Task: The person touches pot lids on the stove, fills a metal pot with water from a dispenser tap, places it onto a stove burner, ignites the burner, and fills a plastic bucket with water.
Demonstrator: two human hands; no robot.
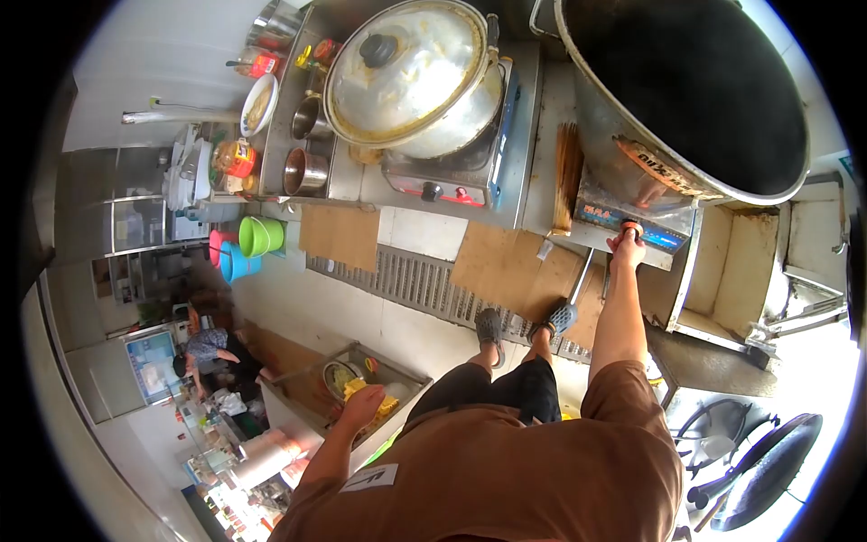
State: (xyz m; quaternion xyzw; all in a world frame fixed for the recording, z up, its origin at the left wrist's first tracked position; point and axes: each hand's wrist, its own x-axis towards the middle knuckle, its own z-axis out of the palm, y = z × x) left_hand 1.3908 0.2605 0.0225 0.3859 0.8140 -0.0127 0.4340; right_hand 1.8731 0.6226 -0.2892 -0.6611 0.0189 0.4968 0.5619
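Observation:
My right hand (627,248) reaches out and closes its fingers round the control knob (633,228) on the front panel of a burner (591,215). On that burner stands a large, deep metal pot (603,99), without a lid and with a dark, hazy inside. My left hand (363,408) hangs low by my side, above a steel sink (411,384). Its fingers are mostly hidden, so their grip does not show. Behind it lie something yellow (386,404) and a round bowl (340,379).
A lidded pot (406,68) sits on a second burner (442,181). Small pots (305,172) and jars (238,158) stand left. Buckets (262,237) are on the floor, by a drain grate (388,280). A wok (768,474) lies right. Another person (209,348) bends over far left.

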